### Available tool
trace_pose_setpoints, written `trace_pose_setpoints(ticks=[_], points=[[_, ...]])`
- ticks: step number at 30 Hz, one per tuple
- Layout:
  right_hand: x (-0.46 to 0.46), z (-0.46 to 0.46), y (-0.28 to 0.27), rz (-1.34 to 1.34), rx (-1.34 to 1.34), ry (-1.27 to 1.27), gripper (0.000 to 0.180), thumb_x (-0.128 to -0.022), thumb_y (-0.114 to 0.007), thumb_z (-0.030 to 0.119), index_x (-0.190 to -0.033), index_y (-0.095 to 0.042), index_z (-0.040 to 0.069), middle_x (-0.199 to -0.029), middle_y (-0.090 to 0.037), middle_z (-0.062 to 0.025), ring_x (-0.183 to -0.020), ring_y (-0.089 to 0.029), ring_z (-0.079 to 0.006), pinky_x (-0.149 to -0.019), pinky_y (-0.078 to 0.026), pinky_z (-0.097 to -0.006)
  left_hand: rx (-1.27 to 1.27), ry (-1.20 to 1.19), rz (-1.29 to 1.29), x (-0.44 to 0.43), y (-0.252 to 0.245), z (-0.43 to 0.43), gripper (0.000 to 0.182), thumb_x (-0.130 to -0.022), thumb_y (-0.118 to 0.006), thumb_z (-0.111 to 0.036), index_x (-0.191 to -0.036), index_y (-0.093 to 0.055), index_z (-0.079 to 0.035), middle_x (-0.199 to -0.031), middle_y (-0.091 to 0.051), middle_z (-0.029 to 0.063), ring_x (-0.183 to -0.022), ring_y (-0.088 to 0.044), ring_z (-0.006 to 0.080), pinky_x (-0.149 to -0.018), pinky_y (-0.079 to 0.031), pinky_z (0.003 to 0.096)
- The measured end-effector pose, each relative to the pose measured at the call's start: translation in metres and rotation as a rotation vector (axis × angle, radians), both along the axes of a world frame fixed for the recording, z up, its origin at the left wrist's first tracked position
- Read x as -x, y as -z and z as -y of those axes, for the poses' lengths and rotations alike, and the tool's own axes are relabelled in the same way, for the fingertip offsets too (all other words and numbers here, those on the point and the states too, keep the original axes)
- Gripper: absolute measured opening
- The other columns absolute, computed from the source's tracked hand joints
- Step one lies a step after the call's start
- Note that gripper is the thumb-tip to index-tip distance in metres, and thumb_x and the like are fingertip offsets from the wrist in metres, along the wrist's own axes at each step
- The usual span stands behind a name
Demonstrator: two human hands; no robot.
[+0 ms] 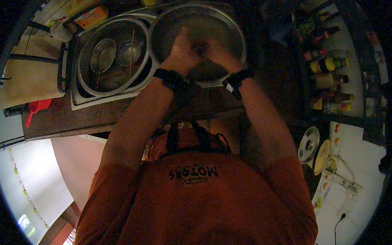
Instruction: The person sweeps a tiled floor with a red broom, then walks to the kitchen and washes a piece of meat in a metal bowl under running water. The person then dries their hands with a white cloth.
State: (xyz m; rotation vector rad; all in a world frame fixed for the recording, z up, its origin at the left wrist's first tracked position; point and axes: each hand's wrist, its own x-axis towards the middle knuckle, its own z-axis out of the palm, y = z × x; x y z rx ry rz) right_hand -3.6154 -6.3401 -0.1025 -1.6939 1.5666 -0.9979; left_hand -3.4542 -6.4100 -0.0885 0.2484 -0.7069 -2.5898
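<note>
Both my hands are inside a large round metal basin (242, 36) on the counter, in dim light. My left hand (184, 52) is at the basin's left part, its thumb side turned up. My right hand (222, 53) is opposite, blurred. Between them is a small dark thing (200, 48), too dim to name; whether either hand grips it is unclear. A dark oval patch lies in the basin near my wrists. To the left, a second metal basin (79, 65) sits in a sink and holds two metal bowls (103, 55) and thin sticks (131, 52).
The steel sink rim (74, 102) surrounds the second basin. A red plastic item (38, 107) is at the counter's left, below a tan board (32, 81). An orange-labelled container (92, 17) stands behind the sink. Bottles (324, 66) fill a rack at right, above a metal lid (309, 145).
</note>
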Motion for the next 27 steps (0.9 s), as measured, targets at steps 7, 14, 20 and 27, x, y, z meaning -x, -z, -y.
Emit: trace_pose_setpoints(ticks=[7, 14, 20, 27], points=[[-0.049, -0.016, -0.086, -0.201, -0.046, 0.238, 0.034, -0.093, -0.055, 0.010, -0.126, -0.059, 0.005, -0.126, -0.061, -0.0177, -0.116, -0.058, -0.0325, -0.098, -0.047, -0.0387, -0.214, -0.167, 0.268, -0.010, -0.056, -0.004, 0.055, -0.104, -0.025, -0.044, -0.140, -0.046, -0.008, -0.141, -0.050, 0.0127, -0.128, -0.046, 0.0334, -0.112, -0.032, 0.0457], [-0.055, -0.001, -0.041, -0.074, 0.100, 0.071, 0.037, -0.093, -0.053, 0.008, -0.130, -0.056, 0.005, -0.131, -0.058, -0.0166, -0.121, -0.055, -0.0330, -0.101, -0.045, -0.0386, 0.330, -0.174, 0.292, -0.002, -0.055, -0.008, 0.057, -0.104, -0.022, -0.045, -0.142, -0.043, -0.008, -0.143, -0.048, 0.0135, -0.133, -0.041, 0.0331, -0.114, -0.029, 0.0459], [-0.006, 0.011, 0.009, -0.116, -0.002, -0.092, 0.043, -0.092, -0.054, 0.006, -0.134, -0.054, 0.007, -0.132, -0.059, -0.0104, -0.115, -0.059, -0.0246, -0.098, -0.047, -0.0366, -2.049, -0.303, -0.689, -0.025, -0.096, -0.008, 0.057, -0.103, -0.027, -0.046, -0.142, -0.043, -0.008, -0.145, -0.048, 0.0103, -0.135, -0.039, 0.0328, -0.115, -0.026, 0.0451], [0.016, -0.022, -0.059, 0.088, -0.389, 0.248, 0.044, -0.092, -0.054, 0.012, -0.136, -0.051, 0.006, -0.135, -0.058, -0.0109, -0.116, -0.058, -0.0248, -0.096, -0.048, -0.0393, -3.995, 0.277, -1.979, -0.063, -0.085, 0.014, 0.044, -0.094, -0.058, -0.031, -0.131, -0.053, -0.008, -0.133, -0.056, 0.0155, -0.124, -0.051, 0.0341, -0.102, -0.043, 0.0412]])
